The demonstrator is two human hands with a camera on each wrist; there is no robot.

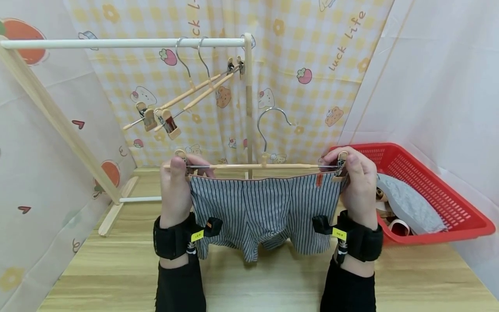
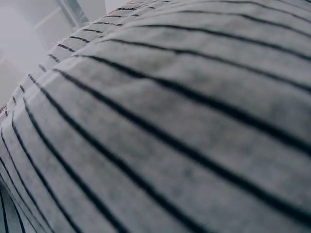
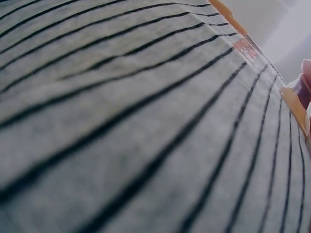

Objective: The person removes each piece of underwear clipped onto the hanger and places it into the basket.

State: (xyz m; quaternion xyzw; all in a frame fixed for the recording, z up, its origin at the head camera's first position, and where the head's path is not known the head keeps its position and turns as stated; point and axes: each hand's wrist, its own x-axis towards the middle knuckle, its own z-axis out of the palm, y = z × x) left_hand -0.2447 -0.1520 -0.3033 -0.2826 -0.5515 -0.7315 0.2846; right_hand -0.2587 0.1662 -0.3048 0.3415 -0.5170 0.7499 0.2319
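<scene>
Grey shorts with dark stripes (image 1: pixel 269 208) hang by their waistband under a clip hanger (image 1: pixel 241 166) in the head view. My left hand (image 1: pixel 175 193) pinches the hanger's left clip (image 1: pixel 180 154) between thumb and fingers. At the other end, my right hand (image 1: pixel 359 186) pinches the right clip (image 1: pixel 341 162), which sits at the waistband. The hanger's metal hook (image 1: pixel 260 123) points up. Striped cloth (image 2: pixel 160 126) fills most of the left wrist view. In the right wrist view, the shorts (image 3: pixel 146 121) show a small orange label (image 3: pixel 246 50) near the waistband.
Two clip hangers (image 1: pixel 195 93) hang from the white rail (image 1: pixel 128 43) of a wooden rack (image 1: pixel 62 117) at the left. A red basket (image 1: pixel 460 212) with grey cloth (image 1: pixel 409 201) and other items stands right of my right hand. A patterned curtain (image 1: pixel 312 47) hangs behind the wooden table (image 1: pixel 105 268).
</scene>
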